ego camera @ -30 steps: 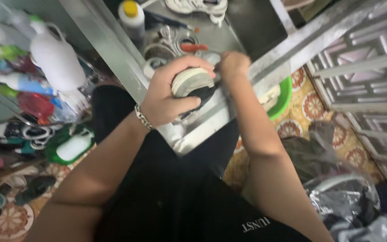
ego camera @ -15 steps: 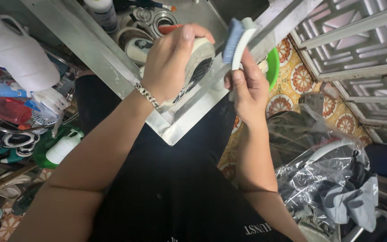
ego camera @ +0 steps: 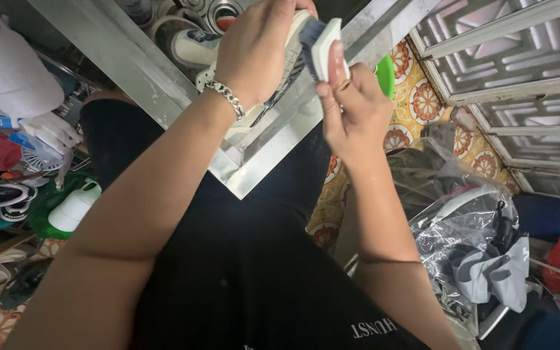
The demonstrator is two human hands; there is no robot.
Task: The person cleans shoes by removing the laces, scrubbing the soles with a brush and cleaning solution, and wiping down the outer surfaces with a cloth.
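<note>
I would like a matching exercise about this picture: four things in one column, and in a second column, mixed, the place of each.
Things:
1. brush
2. shoe
3. bracelet
4. clear plastic bag

Places:
A. on the left wrist
B. low at the right, over grey cloth
C. in the right hand
D. under the left hand

Pairs: 1-C, 2-D, 3-A, 4-B

At the top centre of the frame my left hand (ego camera: 254, 55) grips a white shoe (ego camera: 291, 58) over the metal surface (ego camera: 260, 162). My right hand (ego camera: 351, 110) presses a white brush (ego camera: 324, 45), bristles against the shoe. Plastic bags (ego camera: 468, 227) lie lower right.
</note>
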